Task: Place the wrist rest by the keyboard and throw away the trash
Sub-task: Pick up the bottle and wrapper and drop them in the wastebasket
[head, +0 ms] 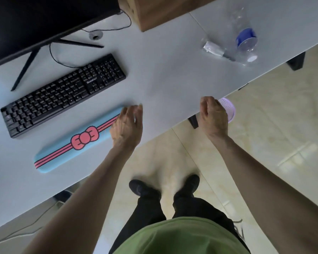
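— Two hands, and neither is holding anything, as far as I can see. The left hand (128,123) has its fingers spread loosely over the right end of the long light-blue padded wrist rest with pink stripes and a pink bow (77,142); whether it touches, I cannot tell.

— And the rest itself?

— It lies flat on the pale grey desk (163,85), just beside the near edge of the black keyboard (62,94) and parallel to it, so wrists would land there while typing. I'd judge that part of the job done.

— So the trash is next?

— Probably. The crushed clear plastic bottle with a blue label (245,41) and the small crumpled clear wrapper with white paper inside (214,49) lie close together at the far right, near the desk's right edge. The right hand (213,116) hangs half-curled and empty over that same edge, nearer to us.

— Room to reach?

— Plenty. The desk between hands and trash is bare. A lilac mesh basket (229,110) sits on the floor just past the edge, below the right hand; likely the bin.
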